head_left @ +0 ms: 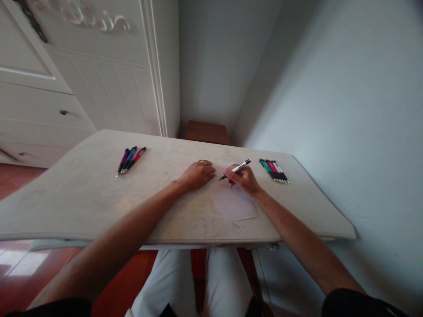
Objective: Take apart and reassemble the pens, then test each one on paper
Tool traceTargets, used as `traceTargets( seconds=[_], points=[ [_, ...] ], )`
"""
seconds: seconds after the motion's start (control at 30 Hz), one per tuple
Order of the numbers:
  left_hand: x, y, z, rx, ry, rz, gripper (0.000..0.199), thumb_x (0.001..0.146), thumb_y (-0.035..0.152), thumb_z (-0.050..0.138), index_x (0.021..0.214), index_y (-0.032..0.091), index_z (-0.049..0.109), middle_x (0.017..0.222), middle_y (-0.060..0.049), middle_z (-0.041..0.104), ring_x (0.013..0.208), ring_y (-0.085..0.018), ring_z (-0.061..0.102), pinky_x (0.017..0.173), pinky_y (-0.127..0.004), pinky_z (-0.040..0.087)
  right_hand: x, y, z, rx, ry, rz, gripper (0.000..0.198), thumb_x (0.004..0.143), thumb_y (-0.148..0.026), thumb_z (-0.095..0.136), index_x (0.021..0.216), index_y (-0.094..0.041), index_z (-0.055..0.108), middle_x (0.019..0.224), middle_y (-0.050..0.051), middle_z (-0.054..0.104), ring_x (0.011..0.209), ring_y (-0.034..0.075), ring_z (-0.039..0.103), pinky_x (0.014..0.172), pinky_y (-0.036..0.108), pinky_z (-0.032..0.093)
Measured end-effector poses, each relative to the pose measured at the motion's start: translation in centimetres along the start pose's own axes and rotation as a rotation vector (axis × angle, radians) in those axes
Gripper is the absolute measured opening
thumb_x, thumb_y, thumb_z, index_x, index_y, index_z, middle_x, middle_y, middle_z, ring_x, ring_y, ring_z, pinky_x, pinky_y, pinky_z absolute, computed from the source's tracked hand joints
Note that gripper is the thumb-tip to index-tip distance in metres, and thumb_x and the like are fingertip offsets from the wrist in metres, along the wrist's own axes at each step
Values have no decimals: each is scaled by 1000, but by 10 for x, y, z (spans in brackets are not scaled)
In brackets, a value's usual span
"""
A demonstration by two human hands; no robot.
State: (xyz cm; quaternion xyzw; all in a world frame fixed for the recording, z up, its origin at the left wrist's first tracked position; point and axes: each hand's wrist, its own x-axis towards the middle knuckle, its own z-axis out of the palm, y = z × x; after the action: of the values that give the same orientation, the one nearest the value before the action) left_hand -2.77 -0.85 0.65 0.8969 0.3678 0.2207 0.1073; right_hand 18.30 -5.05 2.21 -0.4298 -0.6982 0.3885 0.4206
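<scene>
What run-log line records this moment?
left hand: at edge of lined paper; right hand: gripping white-and-black pen; tabletop left: three pens; tabletop right: row of pens
</scene>
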Motion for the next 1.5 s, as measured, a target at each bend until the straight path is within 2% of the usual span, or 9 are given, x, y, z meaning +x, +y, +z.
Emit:
traceTargets(
  seconds=[0.13,0.47,0.67,0.83,1.3,1.5],
  points=[
    [0,-1,0,-7,-6,24,29,92,30,47,106,21,71,119,-11,63,115,-25,56,101,-39,44,-2,-3,8,26,-118,52,38,75,-50,69,88,-14,64,66,2,64,49,12,61,45,21,48],
    [0,-5,1,-6,15,31,29,91,31,48,107,21,70,120,-10,63,113,-24,57,100,-39,45,-5,-5,13,-70,-153,18,36,80,-51,63,83,-16,64,64,1,62,50,11,58,46,20,46],
    [-1,-4,0,-15,10,12,30,91,32,49,109,20,70,121,-12,63,114,-25,56,102,-38,44,-4,-7,10,-167,-214,-77,32,85,-46,58,82,-16,64,63,1,61,50,10,55,48,21,43],
    [0,-5,1,-19,7,3,30,91,33,49,109,21,70,122,-10,62,116,-23,55,103,-37,43,-4,-9,9,-173,-205,-110,32,84,-46,58,76,-16,64,63,1,61,51,10,53,50,22,43],
    [0,-6,1,-20,12,16,32,91,34,49,109,18,70,122,-13,62,115,-25,56,102,-38,44,-5,-11,11,-129,-216,-82,35,84,-48,58,70,-16,61,67,3,63,48,9,54,45,21,43],
    [0,-6,2,-1,19,31,30,91,31,49,109,19,70,121,-12,63,114,-24,57,102,-37,44,-5,-9,14,-102,-231,-54,35,84,-49,58,81,-15,63,68,2,62,47,9,55,44,21,44]
  ],
)
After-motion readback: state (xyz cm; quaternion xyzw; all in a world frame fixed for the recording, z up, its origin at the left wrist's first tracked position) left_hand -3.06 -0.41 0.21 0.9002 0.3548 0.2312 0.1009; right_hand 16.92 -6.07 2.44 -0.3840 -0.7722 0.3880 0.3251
